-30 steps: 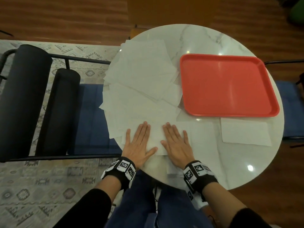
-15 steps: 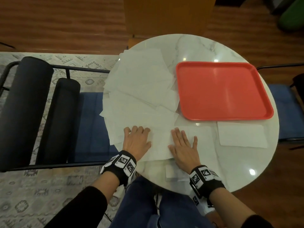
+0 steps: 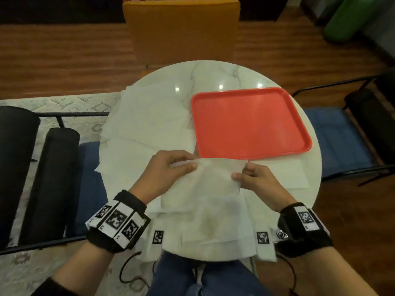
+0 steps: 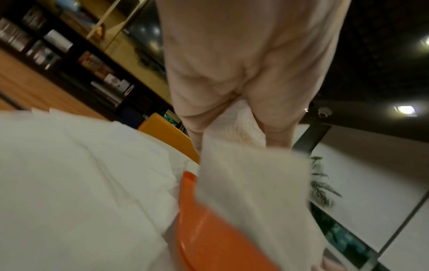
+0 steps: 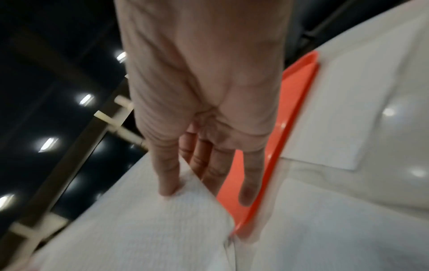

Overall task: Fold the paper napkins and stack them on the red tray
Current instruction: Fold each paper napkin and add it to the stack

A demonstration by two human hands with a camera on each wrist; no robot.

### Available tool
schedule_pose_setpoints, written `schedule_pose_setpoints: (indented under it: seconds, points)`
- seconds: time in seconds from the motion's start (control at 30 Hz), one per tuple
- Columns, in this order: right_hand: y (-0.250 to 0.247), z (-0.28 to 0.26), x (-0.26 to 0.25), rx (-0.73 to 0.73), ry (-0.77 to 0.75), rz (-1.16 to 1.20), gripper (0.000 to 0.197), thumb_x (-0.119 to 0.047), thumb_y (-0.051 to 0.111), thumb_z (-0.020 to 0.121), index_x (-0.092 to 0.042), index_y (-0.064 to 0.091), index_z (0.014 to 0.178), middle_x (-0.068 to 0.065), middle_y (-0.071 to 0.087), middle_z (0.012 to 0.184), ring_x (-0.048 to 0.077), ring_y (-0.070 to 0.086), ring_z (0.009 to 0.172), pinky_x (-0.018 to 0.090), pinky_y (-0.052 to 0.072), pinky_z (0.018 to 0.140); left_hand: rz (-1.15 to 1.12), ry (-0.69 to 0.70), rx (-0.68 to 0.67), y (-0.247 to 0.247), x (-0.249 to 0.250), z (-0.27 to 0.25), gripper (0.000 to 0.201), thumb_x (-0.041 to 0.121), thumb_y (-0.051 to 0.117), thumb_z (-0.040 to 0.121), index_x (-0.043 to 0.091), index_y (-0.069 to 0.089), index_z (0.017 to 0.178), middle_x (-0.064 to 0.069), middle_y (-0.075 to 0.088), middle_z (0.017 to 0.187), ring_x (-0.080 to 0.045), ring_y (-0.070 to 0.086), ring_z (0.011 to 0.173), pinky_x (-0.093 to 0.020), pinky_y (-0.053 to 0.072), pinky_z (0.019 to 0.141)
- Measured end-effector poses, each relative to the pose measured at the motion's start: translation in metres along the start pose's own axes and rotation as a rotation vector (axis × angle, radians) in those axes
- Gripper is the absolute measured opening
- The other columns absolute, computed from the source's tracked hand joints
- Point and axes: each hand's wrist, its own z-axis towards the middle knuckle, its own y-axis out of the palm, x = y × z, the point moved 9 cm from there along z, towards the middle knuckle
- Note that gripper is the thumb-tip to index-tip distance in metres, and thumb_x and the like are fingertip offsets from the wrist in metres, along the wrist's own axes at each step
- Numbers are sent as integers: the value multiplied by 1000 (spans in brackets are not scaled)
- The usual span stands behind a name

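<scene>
Napkins (image 3: 149,129) of white paper lie spread in a loose, overlapping pile on the left half of the round marble tabletop (image 3: 213,75), in the middle left of the head view. Red tray (image 3: 250,122) sits on the right half of the tabletop, just beside the pile, and nothing lies in it. One more flat sheet (image 3: 286,174) lies on the tabletop below the tray, at the right. An orange chair (image 3: 181,28) stands behind the tabletop at the top of the frame, a dark chair (image 3: 42,167) with a blue seat at the left edge, and another blue seat at the right edge.

In the lower centre, both hands hold one napkin (image 3: 209,182) lifted by its far edge, which sits just in front of the near rim of the tray; its near part hangs down toward the tabletop. The left hand (image 3: 166,171) has a closed grip on the upper left corner, thumb on top and fingers curled behind. The right hand (image 3: 256,178) pinches the upper right corner between thumb and fingers; in the right wrist view the thumb (image 5: 167,176) presses on the paper. Both wrists wear black bands with printed marker squares.
</scene>
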Motion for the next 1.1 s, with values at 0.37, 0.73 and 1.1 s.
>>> schedule_pose_setpoints:
  seconds: [0.37, 0.73, 1.1]
  points:
    - [-224, -1, 88, 477, 198, 1, 16, -3, 55, 91, -7, 62, 79, 12, 61, 87, 26, 59, 82, 33, 55, 65, 64, -319, 225, 26, -86, -47, 14, 22, 64, 88, 27, 67, 101, 4, 72, 92, -13, 69, 83, -28, 50, 79]
    - [-259, 25, 111, 538, 352, -448, 29, -17, 59, 90, -5, 63, 116, 16, 62, 117, 36, 54, 112, 41, 46, 96, 62, -809, 489, 13, -236, -208, 10, -3, 63, 85, -4, 67, 94, -23, 69, 84, -25, 66, 64, -4, 43, 42]
    - [-74, 29, 41, 210, -56, -942, 20, -14, 51, 91, -16, 63, 107, 9, 57, 112, 28, 57, 99, 44, 42, 92, -76, -1116, 281, 53, -346, -293, 14, 6, 65, 86, -1, 66, 99, -12, 74, 80, -29, 69, 80, -24, 56, 67]
